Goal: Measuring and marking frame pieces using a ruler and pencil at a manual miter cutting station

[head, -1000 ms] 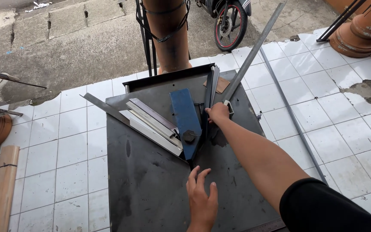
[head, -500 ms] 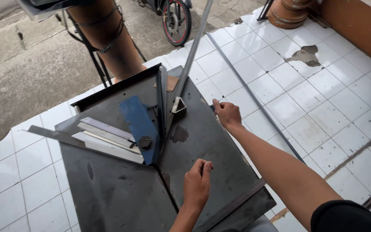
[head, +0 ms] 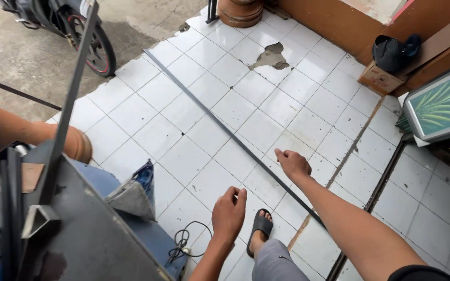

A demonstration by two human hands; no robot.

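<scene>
White floor tiles (head: 183, 156) filled mid-frame, crossed by a long metal strip (head: 220, 122). Both hands were empty: right hand (head: 292, 164) half-open near the strip, left hand (head: 229, 213) loosely curled.

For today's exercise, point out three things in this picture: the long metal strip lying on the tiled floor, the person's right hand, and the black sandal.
long metal strip (head: 220, 124), head view, on the middle of its length.
right hand (head: 292, 163), head view, on the back of the hand.
black sandal (head: 260, 227), head view, on the strap over the foot.
</scene>
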